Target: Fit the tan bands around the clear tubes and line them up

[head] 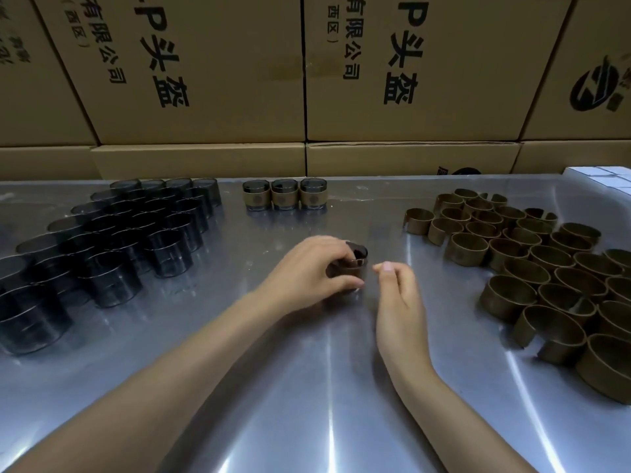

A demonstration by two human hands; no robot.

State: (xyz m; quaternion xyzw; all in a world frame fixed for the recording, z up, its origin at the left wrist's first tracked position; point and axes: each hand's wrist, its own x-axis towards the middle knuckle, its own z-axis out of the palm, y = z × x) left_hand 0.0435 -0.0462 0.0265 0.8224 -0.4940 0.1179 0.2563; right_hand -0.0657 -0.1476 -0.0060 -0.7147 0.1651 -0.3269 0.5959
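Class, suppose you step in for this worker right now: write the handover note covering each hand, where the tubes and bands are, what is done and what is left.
Left hand: grips the banded tube in progress at table centre.
Right hand: beside it, fingers loosely curled, holding nothing.
Bare clear tubes: clustered upright on the left of the metal table.
Loose tan bands: piled on the right.
Done: three banded tubes stand in a row at the far edge.
Left: place the held tube in that row, then band and line up the many remaining tubes.
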